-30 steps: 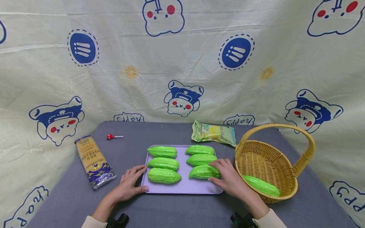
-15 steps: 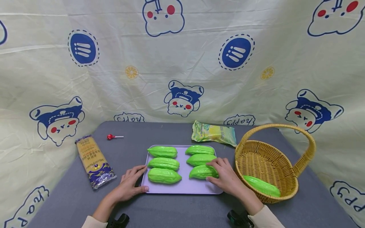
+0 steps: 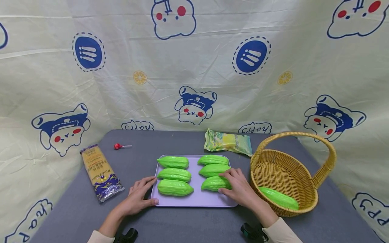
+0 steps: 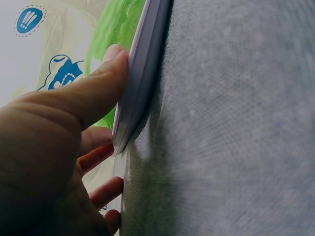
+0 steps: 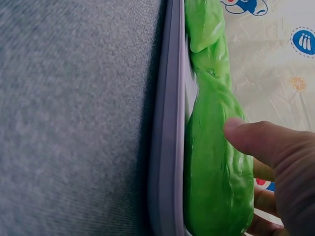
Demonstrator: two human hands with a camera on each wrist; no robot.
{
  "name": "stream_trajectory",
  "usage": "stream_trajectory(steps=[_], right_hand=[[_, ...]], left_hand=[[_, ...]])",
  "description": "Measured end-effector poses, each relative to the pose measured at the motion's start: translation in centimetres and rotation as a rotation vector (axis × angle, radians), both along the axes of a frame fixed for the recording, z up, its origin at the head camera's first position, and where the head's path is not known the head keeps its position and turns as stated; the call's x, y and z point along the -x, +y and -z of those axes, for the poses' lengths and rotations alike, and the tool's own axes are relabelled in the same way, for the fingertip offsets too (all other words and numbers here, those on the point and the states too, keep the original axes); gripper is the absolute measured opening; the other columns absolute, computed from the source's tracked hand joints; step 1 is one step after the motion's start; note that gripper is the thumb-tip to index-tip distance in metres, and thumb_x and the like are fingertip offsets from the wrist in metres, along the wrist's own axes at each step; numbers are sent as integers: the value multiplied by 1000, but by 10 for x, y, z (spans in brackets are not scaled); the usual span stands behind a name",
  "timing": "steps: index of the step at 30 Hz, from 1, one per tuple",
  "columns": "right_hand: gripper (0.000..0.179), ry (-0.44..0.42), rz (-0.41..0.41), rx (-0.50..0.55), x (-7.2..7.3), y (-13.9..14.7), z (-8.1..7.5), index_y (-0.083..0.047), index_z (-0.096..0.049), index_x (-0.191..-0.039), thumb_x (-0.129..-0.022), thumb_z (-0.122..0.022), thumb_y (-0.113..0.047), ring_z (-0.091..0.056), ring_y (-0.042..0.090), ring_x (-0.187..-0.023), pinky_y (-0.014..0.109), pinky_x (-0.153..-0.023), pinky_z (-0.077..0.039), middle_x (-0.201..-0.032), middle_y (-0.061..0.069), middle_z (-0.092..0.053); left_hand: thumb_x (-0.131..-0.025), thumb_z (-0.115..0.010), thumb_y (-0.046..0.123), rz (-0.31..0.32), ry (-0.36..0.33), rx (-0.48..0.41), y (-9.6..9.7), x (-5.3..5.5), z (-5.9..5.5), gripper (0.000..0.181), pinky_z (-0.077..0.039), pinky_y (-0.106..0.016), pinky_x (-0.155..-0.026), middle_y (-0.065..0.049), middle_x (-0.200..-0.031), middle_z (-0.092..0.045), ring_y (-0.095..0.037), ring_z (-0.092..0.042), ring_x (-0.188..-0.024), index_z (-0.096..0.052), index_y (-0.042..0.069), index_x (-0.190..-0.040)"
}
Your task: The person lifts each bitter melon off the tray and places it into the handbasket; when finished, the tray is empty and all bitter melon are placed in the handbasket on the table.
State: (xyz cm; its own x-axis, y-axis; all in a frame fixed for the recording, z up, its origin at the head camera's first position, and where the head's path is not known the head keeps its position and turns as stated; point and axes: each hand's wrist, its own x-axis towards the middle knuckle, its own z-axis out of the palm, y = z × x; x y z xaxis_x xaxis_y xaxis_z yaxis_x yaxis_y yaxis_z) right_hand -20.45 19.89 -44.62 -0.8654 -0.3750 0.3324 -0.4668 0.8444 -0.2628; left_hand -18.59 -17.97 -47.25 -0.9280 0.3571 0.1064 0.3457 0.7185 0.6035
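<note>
A lilac tray [image 3: 196,201] bears two columns of bright green, ridged bitter melons. My right hand [image 3: 238,187] holds the right end of the front right bitter melon [image 3: 212,183]. In the right wrist view the thumb presses the near side of that bitter melon [image 5: 211,172], with the other fingers behind it, partly hidden. On the other side, my left hand [image 3: 138,195] rests at the tray's left edge. Its thumb [image 4: 108,73] lies against the rim in the left wrist view, the other fingers spread loosely below.
A wicker basket [image 3: 276,158] with a tall handle stands right of the tray, one bitter melon [image 3: 279,198] inside. Behind the tray lies a green-yellow packet [image 3: 228,141]. At left are a noodle packet [image 3: 100,172] and a red lollipop [image 3: 117,146]. A printed curtain [image 3: 170,101] hangs behind.
My right hand has shifted slightly left, farther over the front right bitter melon, which has hardly moved. The left hand stays at the tray edge.
</note>
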Motion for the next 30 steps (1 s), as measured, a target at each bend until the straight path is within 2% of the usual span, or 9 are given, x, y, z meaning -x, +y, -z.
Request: stream_trajectory(steps=[10, 30], right_hand=[[50, -53, -4, -24, -1, -4, -1, -12, -65, -116, -72, -80, -32, -46, 18, -92, 35, -80, -37, -100, 1, -57], [51, -150, -24, -10, -4, -4, 0, -9, -63, -119, -77, -74, -36, -49, 19, -96, 40, -84, -39, -104, 3, -59]], left_hand=[[-80, -70, 43, -1, -5, -5, 0, 0, 0, 76, -24, -58, -96, -9, -146, -38, -34, -34, -126, -43, 8, -141], [-79, -71, 43, -1, 2, -4, 0, 0, 2, 76, -25, -58, -95, -9, -145, -39, -35, -34, -126, -43, 8, -141]])
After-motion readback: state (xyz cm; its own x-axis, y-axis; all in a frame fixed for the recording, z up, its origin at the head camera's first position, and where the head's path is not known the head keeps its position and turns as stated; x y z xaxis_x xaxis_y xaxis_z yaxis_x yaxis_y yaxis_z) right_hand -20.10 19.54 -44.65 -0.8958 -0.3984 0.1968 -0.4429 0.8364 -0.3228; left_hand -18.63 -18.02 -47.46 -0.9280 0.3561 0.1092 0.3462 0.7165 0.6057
